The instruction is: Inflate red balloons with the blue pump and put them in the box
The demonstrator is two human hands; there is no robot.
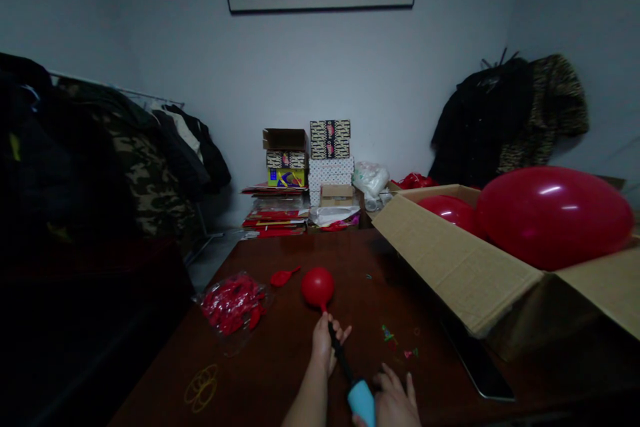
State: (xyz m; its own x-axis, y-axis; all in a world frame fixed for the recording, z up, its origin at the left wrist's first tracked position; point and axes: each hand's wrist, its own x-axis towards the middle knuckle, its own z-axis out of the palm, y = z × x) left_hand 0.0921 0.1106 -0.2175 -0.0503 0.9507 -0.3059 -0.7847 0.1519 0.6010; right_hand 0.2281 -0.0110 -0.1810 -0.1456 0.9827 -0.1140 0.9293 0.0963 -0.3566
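Right hand (395, 400) near open cardboard box (450, 263)

Partly inflated red balloon (317, 287) on a tilted blue-handled hand pump (343, 360)

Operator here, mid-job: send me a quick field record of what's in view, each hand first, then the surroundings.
Left hand: wrapped around the black shaft of a hand pump
Right hand: against the pump's blue handle
On pump tip: a small inflated red balloon
Nearby: a plastic bag of red balloons; a loose deflated red balloon
Rest: an open cardboard box holding large red balloons, on a dark wooden table; stacked boxes by the wall
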